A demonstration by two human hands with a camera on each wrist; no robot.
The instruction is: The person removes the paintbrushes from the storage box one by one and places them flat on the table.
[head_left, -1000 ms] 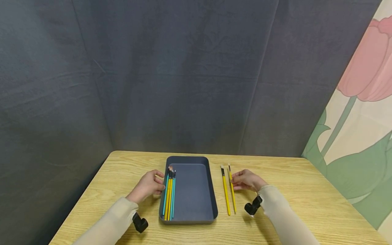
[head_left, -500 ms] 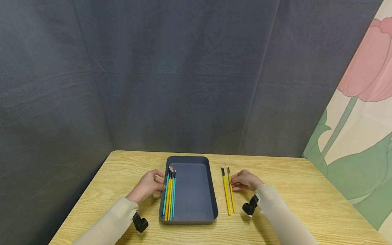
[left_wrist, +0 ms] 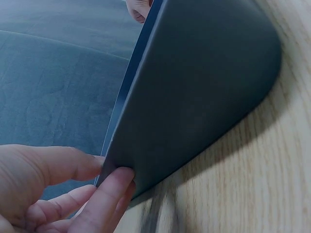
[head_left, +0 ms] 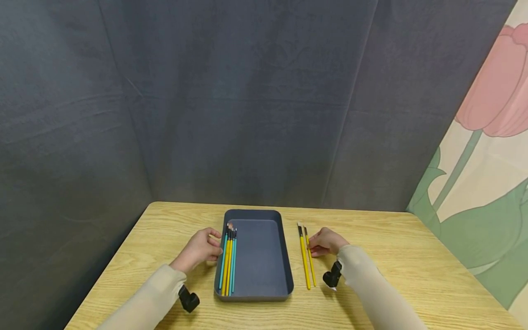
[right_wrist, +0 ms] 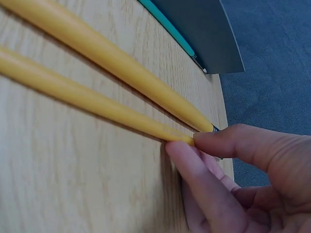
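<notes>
My left hand (head_left: 199,250) holds the left rim of a dark grey rectangular tray (head_left: 264,295). In the left wrist view its fingertips (left_wrist: 124,175) lie on the tray's outer wall at the rim. On the right, my right hand (head_left: 327,241) pinches a slim yellow paintbrush (head_left: 312,270) between thumb and finger; the brush lies along the wood, bristles to the back. Just left of it is a thicker yellow paintbrush (head_left: 305,263), nearly parallel. Several teal and yellow paintbrushes (head_left: 228,266) lie side by side along the tray's left wall.
In the right wrist view a teal paintbrush (right_wrist: 167,24) lies at the foot of the tray's wall. The wooden table (head_left: 371,275) ends at a dark grey curtain (head_left: 264,114) behind. To the right hangs a cloth with a pink tulip (head_left: 488,87).
My right hand has slid left with the slim yellow paintbrush, bringing it nearer the thicker one. My left hand and the tray stay in place.
</notes>
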